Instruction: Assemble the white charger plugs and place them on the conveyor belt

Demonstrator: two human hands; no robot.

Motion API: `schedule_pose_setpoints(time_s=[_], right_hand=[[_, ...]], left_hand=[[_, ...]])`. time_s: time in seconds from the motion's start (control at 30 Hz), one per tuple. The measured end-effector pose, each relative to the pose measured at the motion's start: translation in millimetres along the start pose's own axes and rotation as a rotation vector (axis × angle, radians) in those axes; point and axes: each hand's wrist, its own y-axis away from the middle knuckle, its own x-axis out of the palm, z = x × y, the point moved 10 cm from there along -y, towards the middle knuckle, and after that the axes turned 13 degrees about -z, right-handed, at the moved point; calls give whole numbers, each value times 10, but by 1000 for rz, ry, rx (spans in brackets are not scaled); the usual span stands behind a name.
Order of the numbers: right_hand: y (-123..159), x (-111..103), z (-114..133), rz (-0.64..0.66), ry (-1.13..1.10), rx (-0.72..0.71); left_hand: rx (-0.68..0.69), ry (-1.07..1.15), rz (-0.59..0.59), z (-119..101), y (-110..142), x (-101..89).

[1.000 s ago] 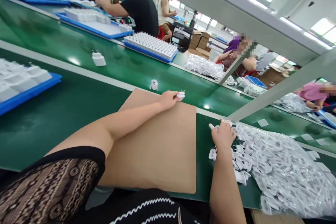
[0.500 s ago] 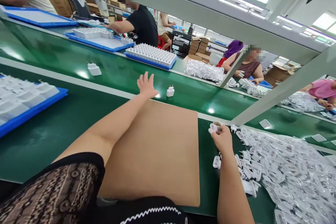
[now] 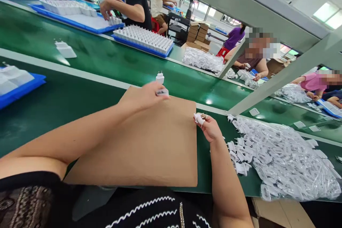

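My left hand (image 3: 149, 94), slightly blurred, is closed around a white plastic charger casing (image 3: 162, 93) over the far edge of a brown cardboard sheet (image 3: 160, 149). Just beyond it, a white charger (image 3: 160, 78) stands on the green belt with its two pins up. Near the sheet's right edge, my right hand (image 3: 212, 130) pinches a white plug piece (image 3: 199, 118) with pins between thumb and fingers. To the right of that forearm lie loose white plug pieces (image 3: 240, 155), beside a clear plastic bag (image 3: 291, 160) full of the same parts.
Another charger (image 3: 65, 50) sits on the belt (image 3: 107, 62) at left. A blue tray (image 3: 24, 85) of white chargers is at the left edge. Flat white pieces (image 3: 254, 112) lie on the belt at right. A grey metal post (image 3: 272, 78) slants down there. Co-workers sit across the belt.
My left hand has come back from the belt and now holds a white casing; before, it was open. My right hand has moved inward to the sheet's edge with the plug piece.
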Motion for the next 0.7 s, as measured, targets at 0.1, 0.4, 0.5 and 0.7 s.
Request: schedule_pose_setpoints(time_s=[0.1, 0.4, 0.5, 0.7], right_hand=[[27, 17, 62, -22, 69, -76], [209, 147, 274, -49, 317, -386], [236, 169, 261, -10, 302, -351], [357, 282, 302, 164, 363, -322]], left_hand=[[149, 154, 184, -685, 519, 499], [13, 412, 273, -775, 948, 1107], [14, 549, 312, -752, 965, 1111], [-2, 582, 314, -742, 962, 1115]])
